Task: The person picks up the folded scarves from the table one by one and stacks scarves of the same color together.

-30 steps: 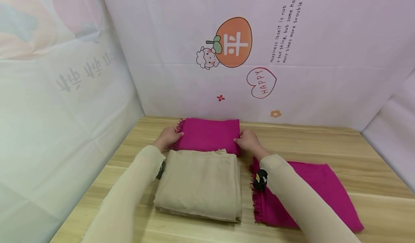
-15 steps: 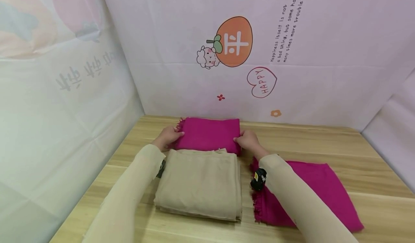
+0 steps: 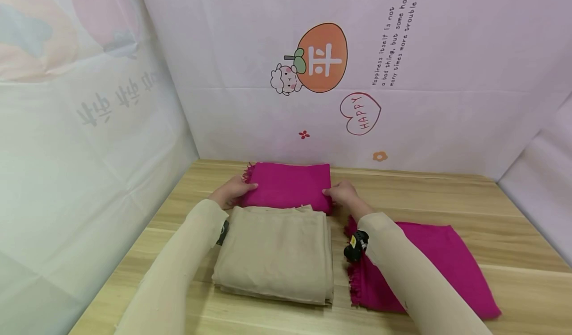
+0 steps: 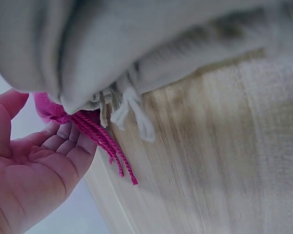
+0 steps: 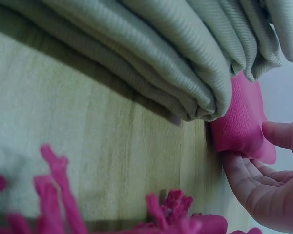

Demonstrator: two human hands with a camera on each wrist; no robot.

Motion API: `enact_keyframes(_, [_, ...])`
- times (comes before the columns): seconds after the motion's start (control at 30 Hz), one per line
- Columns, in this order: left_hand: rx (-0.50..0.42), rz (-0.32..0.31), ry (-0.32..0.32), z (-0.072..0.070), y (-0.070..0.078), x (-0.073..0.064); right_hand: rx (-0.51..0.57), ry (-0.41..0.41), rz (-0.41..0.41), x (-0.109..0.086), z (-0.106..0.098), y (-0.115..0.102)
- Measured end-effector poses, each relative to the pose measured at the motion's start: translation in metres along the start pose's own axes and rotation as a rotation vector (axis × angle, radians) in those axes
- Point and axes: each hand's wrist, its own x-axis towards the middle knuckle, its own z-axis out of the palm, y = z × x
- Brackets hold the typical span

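Observation:
A folded magenta scarf (image 3: pixel 290 185) with a fringe on its left side lies at the back of the table. My left hand (image 3: pixel 233 190) grips its left edge, thumb on top. In the left wrist view the curled fingers (image 4: pixel 71 139) reach under the fringe (image 4: pixel 105 139). At the right edge, my right hand (image 3: pixel 344 194) pinches the folded scarf, its thumb on the cloth and fingertips tucked beneath, as the right wrist view shows on the scarf's corner (image 5: pixel 241 122). Just in front lies a thick folded beige cloth (image 3: pixel 274 255), between my forearms.
A second magenta fringed scarf (image 3: pixel 442 260) lies spread at the right, partly under my right forearm. The wooden table (image 3: pixel 532 295) meets a printed white sheet (image 3: pixel 241 116) at the back. Another white sheet (image 3: pixel 111 176) hangs along the left side.
My left thumb has slid slightly to the right, farther onto the folded magenta scarf. The right hand and the cloths look almost unchanged.

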Motion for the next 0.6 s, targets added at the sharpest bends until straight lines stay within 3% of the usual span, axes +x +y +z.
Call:
enact_keyframes(0.33, [0.049,-0.019,0.003,0.0016,0.0003,0.001,0.175,-0.044,0.099,-0.0013,0.0039,-0.0012])
enact_keyframes(0.6, [0.141,-0.034,0.032,0.0012,0.0004,0.002,0.173,-0.061,0.141,0.0039,0.006,0.0001])
